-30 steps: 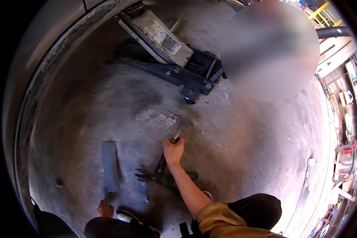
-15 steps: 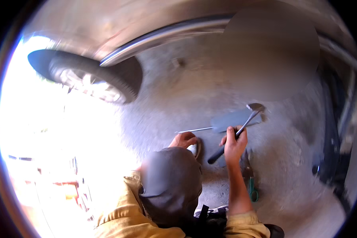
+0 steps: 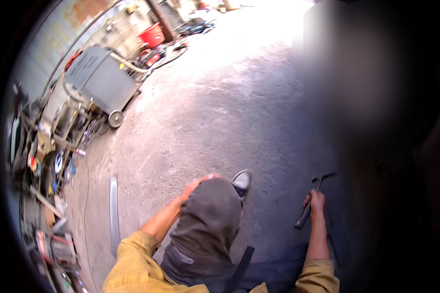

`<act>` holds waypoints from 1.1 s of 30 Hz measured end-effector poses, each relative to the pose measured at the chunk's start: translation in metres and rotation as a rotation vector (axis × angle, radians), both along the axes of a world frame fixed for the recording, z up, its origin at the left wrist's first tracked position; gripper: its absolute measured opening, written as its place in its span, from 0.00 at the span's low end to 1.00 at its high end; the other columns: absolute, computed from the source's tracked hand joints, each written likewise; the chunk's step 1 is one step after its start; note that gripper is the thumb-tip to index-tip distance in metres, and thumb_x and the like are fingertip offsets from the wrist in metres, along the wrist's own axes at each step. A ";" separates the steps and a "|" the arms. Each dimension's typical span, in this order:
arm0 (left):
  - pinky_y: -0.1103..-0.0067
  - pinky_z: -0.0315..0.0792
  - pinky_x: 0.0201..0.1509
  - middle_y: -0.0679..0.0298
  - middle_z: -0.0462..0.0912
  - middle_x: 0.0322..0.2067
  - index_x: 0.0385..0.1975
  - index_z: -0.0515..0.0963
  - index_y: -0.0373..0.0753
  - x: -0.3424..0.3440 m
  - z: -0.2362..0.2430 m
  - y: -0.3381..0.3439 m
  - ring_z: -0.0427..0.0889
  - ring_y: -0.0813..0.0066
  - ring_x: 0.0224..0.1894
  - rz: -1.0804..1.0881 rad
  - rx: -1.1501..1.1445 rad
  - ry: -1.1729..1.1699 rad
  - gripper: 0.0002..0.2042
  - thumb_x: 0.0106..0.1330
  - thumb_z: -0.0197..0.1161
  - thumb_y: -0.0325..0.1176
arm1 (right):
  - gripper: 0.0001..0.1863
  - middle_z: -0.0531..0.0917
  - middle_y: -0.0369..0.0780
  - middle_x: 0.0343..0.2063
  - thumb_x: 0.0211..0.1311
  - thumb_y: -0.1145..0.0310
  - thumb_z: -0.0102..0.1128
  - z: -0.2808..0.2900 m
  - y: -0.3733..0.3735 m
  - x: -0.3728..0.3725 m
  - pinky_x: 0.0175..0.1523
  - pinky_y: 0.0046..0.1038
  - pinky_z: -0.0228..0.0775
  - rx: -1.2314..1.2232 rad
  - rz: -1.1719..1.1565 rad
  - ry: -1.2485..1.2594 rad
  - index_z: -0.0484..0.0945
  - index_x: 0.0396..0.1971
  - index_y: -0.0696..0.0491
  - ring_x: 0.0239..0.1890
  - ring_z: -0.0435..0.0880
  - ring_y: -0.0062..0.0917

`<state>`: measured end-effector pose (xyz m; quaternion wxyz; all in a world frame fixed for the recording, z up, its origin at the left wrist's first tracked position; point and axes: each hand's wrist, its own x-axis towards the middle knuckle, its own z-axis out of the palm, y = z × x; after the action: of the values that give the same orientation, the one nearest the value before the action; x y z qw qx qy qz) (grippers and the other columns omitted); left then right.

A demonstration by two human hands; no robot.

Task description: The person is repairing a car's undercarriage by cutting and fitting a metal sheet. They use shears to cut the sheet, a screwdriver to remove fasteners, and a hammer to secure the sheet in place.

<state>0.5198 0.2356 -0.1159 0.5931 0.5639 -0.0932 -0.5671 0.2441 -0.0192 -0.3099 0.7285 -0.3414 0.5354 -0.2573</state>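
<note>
My right hand (image 3: pixel 316 200) is closed around a hammer's dark grip (image 3: pixel 302 218), out to the right over the shaded floor. The slim metal head (image 3: pixel 324 176) points away from me, with a thin shaft below it. My left hand (image 3: pixel 194 187) rests against my raised knee (image 3: pixel 212 205), which is covered in dark grey cloth. Most of its fingers are hidden behind the knee, so their pose cannot be made out. Just beyond the knee, my grey-white shoe (image 3: pixel 241 179) stands on the concrete.
A long silver strip (image 3: pixel 113 215) lies on the floor at my left. Farther off stands a grey wheeled machine (image 3: pixel 102 78), with a red bucket (image 3: pixel 152 35) behind it. Cluttered racks (image 3: pixel 58 161) line the left side. A dark blurred area covers the upper right.
My view has swung left, from the car wheel and body to the open workshop floor. The hammer, still in my right hand, now appears farther right. My left hand has drawn back beside the knee.
</note>
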 end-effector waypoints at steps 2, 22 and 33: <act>0.79 0.66 0.58 0.62 0.77 0.48 0.51 0.71 0.31 0.022 -0.025 0.048 0.74 0.75 0.50 0.143 0.108 -0.046 0.20 0.74 0.43 0.42 | 0.14 0.67 0.40 0.08 0.63 0.67 0.43 -0.052 0.020 0.014 0.11 0.34 0.64 0.040 0.220 0.099 0.66 0.19 0.57 0.07 0.68 0.29; 0.58 0.67 0.51 0.53 0.73 0.44 0.42 0.76 0.42 0.095 0.088 0.076 0.72 0.54 0.51 -0.325 0.952 -0.891 0.16 0.61 0.53 0.46 | 0.17 0.83 0.49 0.34 0.55 0.62 0.58 0.160 0.082 0.275 0.36 0.35 0.78 -0.629 1.324 1.129 0.76 0.38 0.60 0.34 0.85 0.38; 0.75 0.76 0.32 0.63 0.79 0.19 0.35 0.81 0.38 0.084 0.187 0.159 0.81 0.75 0.26 0.568 0.502 0.114 0.11 0.60 0.62 0.39 | 0.14 0.76 0.43 0.13 0.56 0.66 0.58 0.337 0.079 0.423 0.17 0.34 0.67 -0.076 1.321 0.862 0.75 0.20 0.63 0.13 0.76 0.32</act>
<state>0.6038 0.3943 0.0713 0.5743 0.6625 0.2416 -0.4158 0.6675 0.0600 0.0271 0.4466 -0.6830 0.4479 0.3654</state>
